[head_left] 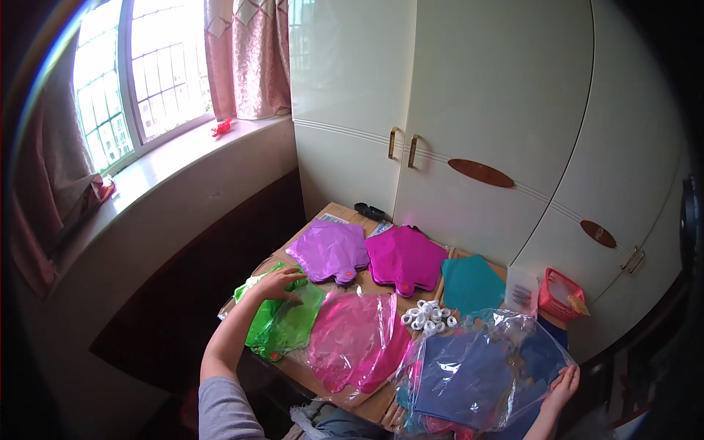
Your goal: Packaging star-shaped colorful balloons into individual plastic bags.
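Observation:
My left hand [280, 284] reaches over a stack of shiny green plastic pieces [275, 323], with its fingers apart. Clear film partly overlies the green. At the right, my right hand [563, 383] pinches the edge of a large clear plastic bag [513, 330]. The bag spreads over dark blue pieces [462, 374]. Between my hands lie shiny pink pieces [352, 341], also under clear film. Behind them sit a light purple stack [326, 249] and a magenta stack [405, 257], each with a small tab at its near side. A teal piece [473, 284] lies farther right.
Several white rings [427, 317] are heaped between the pink and blue pieces. Everything rests on flattened cardboard [378, 407]. A pink basket [562, 295] stands at the right, near the pale wardrobe [469, 110]. A black object [369, 211] lies at the back. The window sill [183, 150] runs left.

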A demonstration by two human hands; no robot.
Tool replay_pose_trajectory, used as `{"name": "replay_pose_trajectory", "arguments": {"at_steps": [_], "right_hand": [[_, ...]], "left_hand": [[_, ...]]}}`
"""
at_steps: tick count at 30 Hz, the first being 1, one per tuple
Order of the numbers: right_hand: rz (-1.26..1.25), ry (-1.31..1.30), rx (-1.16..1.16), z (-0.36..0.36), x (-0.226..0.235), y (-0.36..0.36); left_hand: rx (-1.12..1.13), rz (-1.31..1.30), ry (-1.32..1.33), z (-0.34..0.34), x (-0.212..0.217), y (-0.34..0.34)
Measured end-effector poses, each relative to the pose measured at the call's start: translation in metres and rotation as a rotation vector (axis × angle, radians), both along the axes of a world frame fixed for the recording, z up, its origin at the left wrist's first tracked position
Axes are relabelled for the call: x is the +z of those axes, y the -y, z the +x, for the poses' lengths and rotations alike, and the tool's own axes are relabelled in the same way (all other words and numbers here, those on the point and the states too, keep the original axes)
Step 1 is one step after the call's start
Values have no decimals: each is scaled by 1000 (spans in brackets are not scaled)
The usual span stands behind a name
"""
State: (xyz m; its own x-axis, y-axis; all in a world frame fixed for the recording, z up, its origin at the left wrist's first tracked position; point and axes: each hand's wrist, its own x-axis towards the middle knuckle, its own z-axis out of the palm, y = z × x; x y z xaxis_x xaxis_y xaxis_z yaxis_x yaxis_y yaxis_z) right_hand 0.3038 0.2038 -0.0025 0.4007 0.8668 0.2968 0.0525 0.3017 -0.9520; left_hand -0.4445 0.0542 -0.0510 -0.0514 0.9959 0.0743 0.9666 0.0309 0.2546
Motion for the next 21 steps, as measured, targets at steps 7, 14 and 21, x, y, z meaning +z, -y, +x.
{"name": "replay_pose_trajectory", "arguments": {"at_steps": [7, 14, 21], "right_hand": [[-42, -32, -37, 3, 3, 8], [-24, -52, -23, 19, -15, 0], [-36, -94, -5, 14, -22, -10]], "left_hand": [[1021, -103, -7, -10, 31, 56], [1218, -238, 654, -13, 23, 141], [1100, 126, 695, -47, -26, 140]]}}
